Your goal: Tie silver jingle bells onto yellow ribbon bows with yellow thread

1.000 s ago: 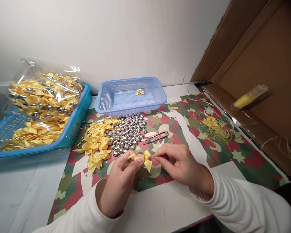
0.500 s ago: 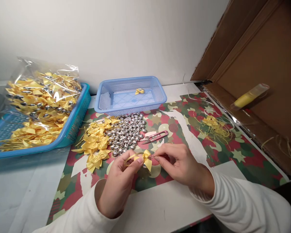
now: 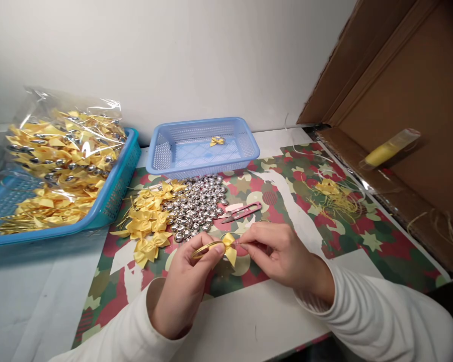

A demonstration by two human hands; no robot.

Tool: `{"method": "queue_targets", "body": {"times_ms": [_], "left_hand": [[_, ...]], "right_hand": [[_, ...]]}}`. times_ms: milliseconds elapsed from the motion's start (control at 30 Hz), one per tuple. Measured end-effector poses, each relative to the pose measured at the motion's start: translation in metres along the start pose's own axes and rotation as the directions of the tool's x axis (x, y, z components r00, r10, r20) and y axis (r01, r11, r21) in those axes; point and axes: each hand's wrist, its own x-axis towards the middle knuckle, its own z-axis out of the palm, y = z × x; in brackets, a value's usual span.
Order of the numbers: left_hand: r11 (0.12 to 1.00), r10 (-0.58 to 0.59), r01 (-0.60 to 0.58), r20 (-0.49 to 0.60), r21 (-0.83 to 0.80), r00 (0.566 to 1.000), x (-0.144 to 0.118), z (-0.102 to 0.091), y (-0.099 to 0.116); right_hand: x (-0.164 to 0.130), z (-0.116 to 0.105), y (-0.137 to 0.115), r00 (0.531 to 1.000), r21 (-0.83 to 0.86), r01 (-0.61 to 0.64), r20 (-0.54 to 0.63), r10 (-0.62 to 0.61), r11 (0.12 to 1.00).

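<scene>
White wall backs a pale table (image 3: 30,301) covered in part by a mat (image 3: 362,241) printed in red, green and cream shapes.

Head view: the left hand (image 3: 184,286) and the right hand (image 3: 283,254) meet low in the middle, over the mat's near edge. Between them is a yellow bow (image 3: 229,246). The left thumb and forefinger are pinched on its left side, where a thin gold loop (image 3: 206,247) curves out toward the thumb. The right fingertips are closed on the bow's right side, seemingly on a fine thread end, too small to tell for sure. Both sleeves are white.

Just beyond the hands lies a heap of silver bells (image 3: 198,206), and touching its left side a pile of bows (image 3: 149,221) of the same yellow. Pink snips (image 3: 241,211) lie just right of the bells, near the right hand's knuckles. Behind the bells stands a light blue basket (image 3: 245,148) with one bow inside. At far left a teal basket (image 3: 117,201) holds a clear bag (image 3: 60,141) stuffed with bows and bells, with more bows loose in front of it. On the right of the mat is a tangle of gold thread (image 3: 334,198). A cardboard box (image 3: 419,100) lies open at far right, with a yellow tube (image 3: 390,150) in clear wrap inside.
</scene>
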Motion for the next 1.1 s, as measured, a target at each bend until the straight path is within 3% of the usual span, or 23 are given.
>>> {"method": "queue_targets", "body": {"times_ms": [300, 500, 700, 1100], "left_hand": [[1.0, 0.028, -0.028, 0.038, -0.014, 0.999, 0.001, -0.002, -0.003], [1.0, 0.013, -0.011, 0.062, -0.025, 0.998, 0.001, -0.002, -0.002], [1.0, 0.005, -0.002, 0.117, -0.025, 0.993, -0.002, 0.001, 0.0], [0.999, -0.032, 0.035, 0.093, -0.024, 0.995, -0.001, -0.006, -0.007]], "right_hand": [[0.001, 0.0, 0.0, 1.0, 0.04, -0.025, 0.017, 0.024, 0.999], [0.0, 0.001, 0.003, 0.985, 0.172, -0.17, 0.072, 0.159, 0.97], [0.0, 0.005, 0.01, 0.926, 0.398, -0.376, 0.187, 0.327, 0.837], [-0.002, 0.008, 0.012, 0.911, 0.448, -0.412, 0.204, 0.358, 0.794]]}}
